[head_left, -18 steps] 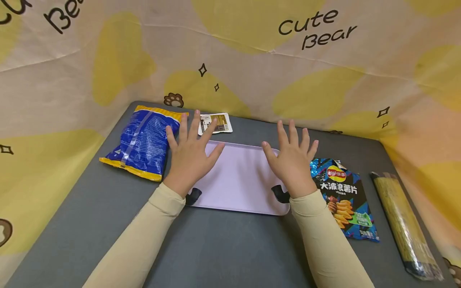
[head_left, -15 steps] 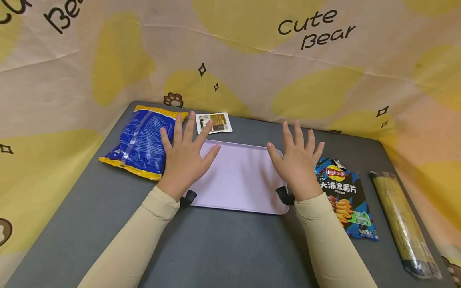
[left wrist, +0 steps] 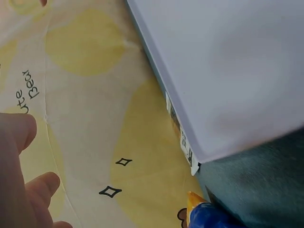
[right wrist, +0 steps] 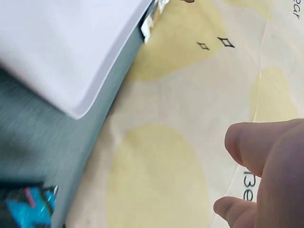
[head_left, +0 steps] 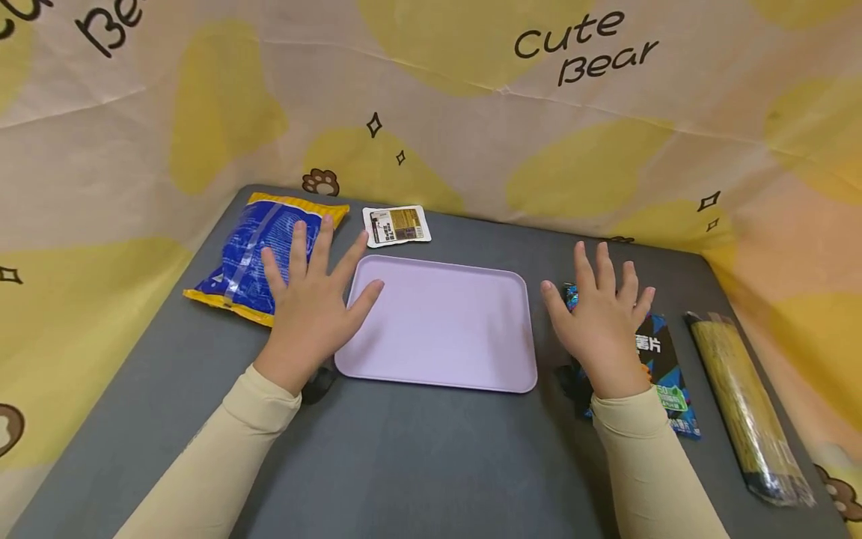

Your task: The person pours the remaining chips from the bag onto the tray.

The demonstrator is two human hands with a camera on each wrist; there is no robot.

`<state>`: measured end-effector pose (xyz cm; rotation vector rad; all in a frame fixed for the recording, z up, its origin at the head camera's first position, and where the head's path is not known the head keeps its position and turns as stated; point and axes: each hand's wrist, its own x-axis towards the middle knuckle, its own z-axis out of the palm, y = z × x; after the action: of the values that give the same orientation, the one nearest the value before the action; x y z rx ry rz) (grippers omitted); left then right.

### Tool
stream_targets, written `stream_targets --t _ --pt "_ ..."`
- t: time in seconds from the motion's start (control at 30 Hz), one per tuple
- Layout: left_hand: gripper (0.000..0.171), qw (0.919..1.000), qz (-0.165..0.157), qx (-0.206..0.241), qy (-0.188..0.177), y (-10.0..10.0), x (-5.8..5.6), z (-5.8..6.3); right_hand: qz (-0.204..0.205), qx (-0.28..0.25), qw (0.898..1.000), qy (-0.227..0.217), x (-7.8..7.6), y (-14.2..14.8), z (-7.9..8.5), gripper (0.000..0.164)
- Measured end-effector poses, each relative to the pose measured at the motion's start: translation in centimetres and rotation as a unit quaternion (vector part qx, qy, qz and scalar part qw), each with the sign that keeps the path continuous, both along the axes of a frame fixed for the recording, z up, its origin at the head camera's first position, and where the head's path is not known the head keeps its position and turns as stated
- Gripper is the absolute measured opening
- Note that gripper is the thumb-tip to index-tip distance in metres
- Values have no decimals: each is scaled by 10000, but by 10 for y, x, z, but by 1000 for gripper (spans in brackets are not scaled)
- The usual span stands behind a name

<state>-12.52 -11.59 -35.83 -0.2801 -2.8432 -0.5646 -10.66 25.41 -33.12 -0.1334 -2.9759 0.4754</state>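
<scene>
Both hands hover with fingers spread and hold nothing. My left hand [head_left: 313,314] is over the left side of the table, between a blue and yellow snack bag [head_left: 259,243] and a pale lilac tray [head_left: 438,326]; it hides part of the bag. To the right of the tray, my right hand [head_left: 602,333] covers much of a dark blue chip bag [head_left: 673,374]. Nothing lies on the tray, which sits flat mid-table. In the left wrist view the thumb and fingertips show at the left edge; in the right wrist view they show at the right edge.
A small white packet with a brown label [head_left: 397,226] lies behind the tray. A long clear pack of dry noodles [head_left: 747,408] lies along the right edge of the grey table [head_left: 417,464]. A printed cloth [head_left: 471,150] hangs close behind the table.
My hands have moved apart, the left one leftward and the right one rightward, uncovering the whole tray. The head view has shifted slightly. The objects stay where they were.
</scene>
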Motion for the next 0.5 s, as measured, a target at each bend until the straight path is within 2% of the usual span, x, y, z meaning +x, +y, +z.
stream_targets --t 0.13,0.27,0.5 --pt "75 9999 -11 -13 -164 -7 9 -1 -64 -16 10000 -6 12 12 -1 85" --pt "75 9992 -107 -32 -392 -10 18 -9 -166 -19 9999 -34 29 26 -6 85" --pt "84 9945 -345 53 -991 -9 39 -15 -237 88 9996 -116 61 46 -20 85"
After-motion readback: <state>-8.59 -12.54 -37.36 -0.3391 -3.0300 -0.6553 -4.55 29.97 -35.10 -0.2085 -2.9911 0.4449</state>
